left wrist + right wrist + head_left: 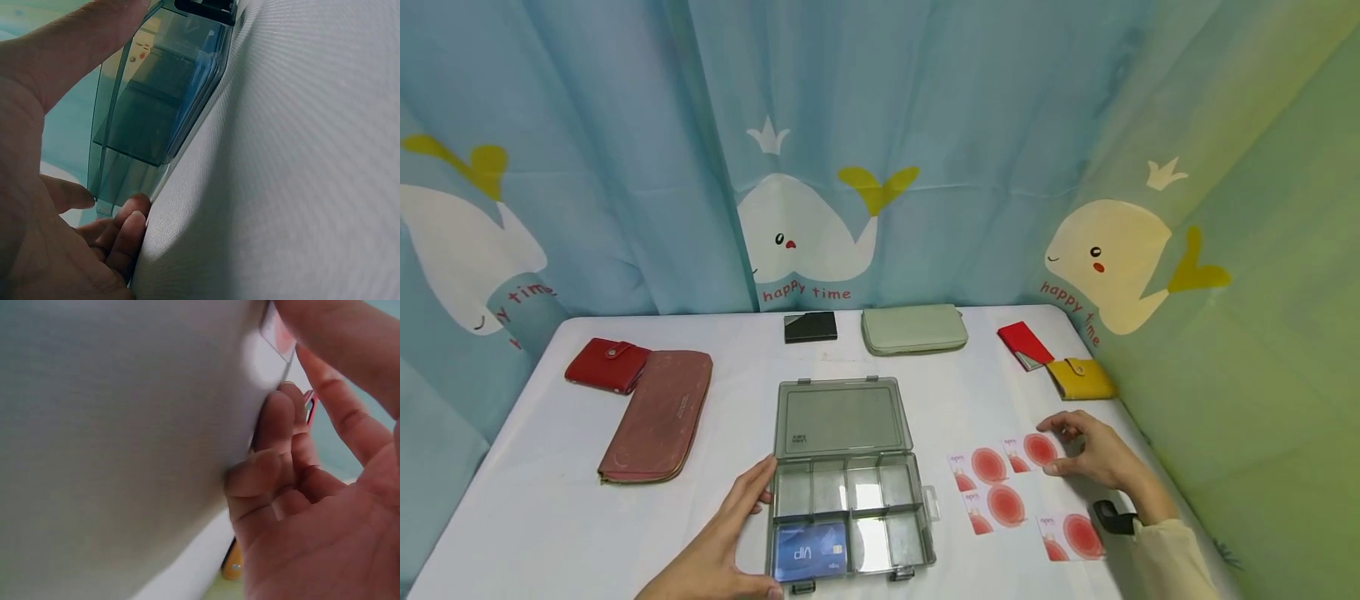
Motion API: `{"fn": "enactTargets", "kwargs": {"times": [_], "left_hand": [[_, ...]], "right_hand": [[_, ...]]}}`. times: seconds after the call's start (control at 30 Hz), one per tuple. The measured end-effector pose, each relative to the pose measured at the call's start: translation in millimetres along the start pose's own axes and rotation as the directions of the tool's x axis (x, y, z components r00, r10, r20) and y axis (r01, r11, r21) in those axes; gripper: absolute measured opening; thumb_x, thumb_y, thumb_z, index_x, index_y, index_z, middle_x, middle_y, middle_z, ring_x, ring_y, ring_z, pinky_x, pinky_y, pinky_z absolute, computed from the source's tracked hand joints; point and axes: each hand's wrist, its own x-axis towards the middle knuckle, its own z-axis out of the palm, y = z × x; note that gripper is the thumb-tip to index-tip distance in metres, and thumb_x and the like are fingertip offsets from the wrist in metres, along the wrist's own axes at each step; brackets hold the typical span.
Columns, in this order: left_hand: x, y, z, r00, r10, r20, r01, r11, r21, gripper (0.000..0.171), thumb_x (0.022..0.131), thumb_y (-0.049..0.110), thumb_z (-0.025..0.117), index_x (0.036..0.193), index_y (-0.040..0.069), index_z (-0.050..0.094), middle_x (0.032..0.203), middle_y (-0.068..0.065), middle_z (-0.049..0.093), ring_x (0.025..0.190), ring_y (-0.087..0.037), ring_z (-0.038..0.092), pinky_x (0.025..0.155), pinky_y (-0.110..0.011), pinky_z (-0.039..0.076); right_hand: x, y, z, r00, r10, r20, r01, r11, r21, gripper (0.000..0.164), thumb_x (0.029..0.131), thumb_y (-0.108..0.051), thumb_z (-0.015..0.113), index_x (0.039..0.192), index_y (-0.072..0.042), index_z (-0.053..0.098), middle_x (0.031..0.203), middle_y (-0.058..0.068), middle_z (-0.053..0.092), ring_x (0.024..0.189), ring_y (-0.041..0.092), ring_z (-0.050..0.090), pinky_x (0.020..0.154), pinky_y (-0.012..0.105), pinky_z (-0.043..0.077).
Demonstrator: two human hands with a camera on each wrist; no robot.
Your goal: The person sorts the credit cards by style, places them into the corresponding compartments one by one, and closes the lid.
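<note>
My left hand (727,533) grips the left side of a grey transparent compartment box (842,515), thumb at the front corner and fingers near the hinge; the left wrist view shows these fingers (128,234) curled at the box's end. The box's lid (844,418) lies folded back. A blue VIP card (808,551) lies in the front left compartment. Over to the right, my right hand (1101,450) holds a white card with a red circle (1030,452) by its right end, between thumb and forefinger. Two similar cards (992,507) lie left of it, another card (1070,537) nearer the front.
A red wallet (606,365) and a long brown-red wallet (658,417) lie at left. Along the back are a black card holder (810,327) and a pale green wallet (914,329). A red card holder (1026,345) and a yellow wallet (1081,379) lie back right, near the curtain (1255,400).
</note>
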Motion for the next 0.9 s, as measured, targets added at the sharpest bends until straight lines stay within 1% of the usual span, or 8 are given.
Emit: {"fn": "enactTargets", "kwargs": {"times": [0.13, 0.27, 0.47, 0.63, 0.8, 0.9], "left_hand": [[-0.1, 1.0, 0.4, 1.0, -0.007, 0.006, 0.007, 1.0, 0.013, 0.131, 0.08, 0.055, 0.091, 0.165, -0.011, 0.015, 0.166, -0.028, 0.023, 0.123, -0.014, 0.048, 0.104, -0.026, 0.046], [-1.0, 2.4, 0.3, 1.0, -0.019, 0.011, 0.019, 1.0, 0.015, 0.129, 0.082, 0.057, 0.088, 0.165, -0.01, 0.015, 0.167, -0.027, 0.024, 0.124, -0.014, 0.047, 0.102, -0.027, 0.047], [-1.6, 4.3, 0.1, 0.999, -0.034, 0.019, 0.033, 0.999, 0.021, 0.128, 0.083, 0.058, 0.086, 0.166, -0.008, 0.014, 0.167, -0.026, 0.023, 0.124, -0.014, 0.046, 0.101, -0.029, 0.048], [-0.4, 4.4, -0.1, 1.0, -0.025, 0.011, 0.025, 0.999, 0.038, 0.131, 0.081, 0.059, 0.088, 0.166, -0.009, 0.015, 0.167, -0.026, 0.024, 0.123, -0.015, 0.048, 0.1, -0.029, 0.048], [0.7, 3.9, 0.2, 1.0, -0.022, 0.006, 0.022, 0.999, 0.041, 0.133, 0.078, 0.056, 0.091, 0.165, -0.009, 0.015, 0.166, -0.027, 0.024, 0.122, -0.014, 0.048, 0.101, -0.028, 0.048], [0.6, 3.5, 0.4, 1.0, -0.02, 0.004, 0.02, 0.999, 0.034, 0.133, 0.078, 0.055, 0.092, 0.165, -0.01, 0.015, 0.166, -0.027, 0.024, 0.123, -0.014, 0.048, 0.101, -0.028, 0.048]], "right_hand": [[3, -1, -2, 0.998, 0.018, 0.053, -0.018, 1.0, 0.006, 0.051, 0.071, -0.025, 0.1, 0.113, -0.013, 0.073, 0.106, 0.004, 0.066, 0.096, 0.022, 0.053, 0.081, 0.031, 0.05], [5, 0, -3, 0.995, 0.03, 0.095, -0.031, 1.0, 0.004, 0.052, 0.071, -0.027, 0.1, 0.112, -0.014, 0.07, 0.105, 0.002, 0.065, 0.097, 0.02, 0.053, 0.083, 0.029, 0.05], [3, 0, -2, 0.997, 0.005, 0.077, -0.008, 0.999, 0.036, 0.054, 0.073, -0.026, 0.099, 0.112, -0.011, 0.064, 0.101, 0.0, 0.064, 0.091, 0.014, 0.055, 0.081, 0.025, 0.052], [-4, -4, -1, 0.997, -0.003, 0.072, 0.0, 0.999, 0.043, 0.053, 0.076, -0.026, 0.097, 0.115, -0.009, 0.065, 0.1, 0.0, 0.065, 0.086, 0.01, 0.056, 0.076, 0.024, 0.053], [-12, -5, -3, 0.996, 0.044, 0.079, -0.051, 0.994, 0.095, 0.06, 0.075, -0.027, 0.098, 0.123, -0.007, 0.07, 0.104, 0.004, 0.069, 0.086, 0.012, 0.06, 0.073, 0.025, 0.056], [-16, -4, -2, 0.995, 0.07, 0.076, -0.078, 0.992, 0.104, 0.064, 0.074, -0.028, 0.099, 0.127, -0.006, 0.071, 0.106, 0.006, 0.069, 0.086, 0.012, 0.06, 0.074, 0.024, 0.057]]}}
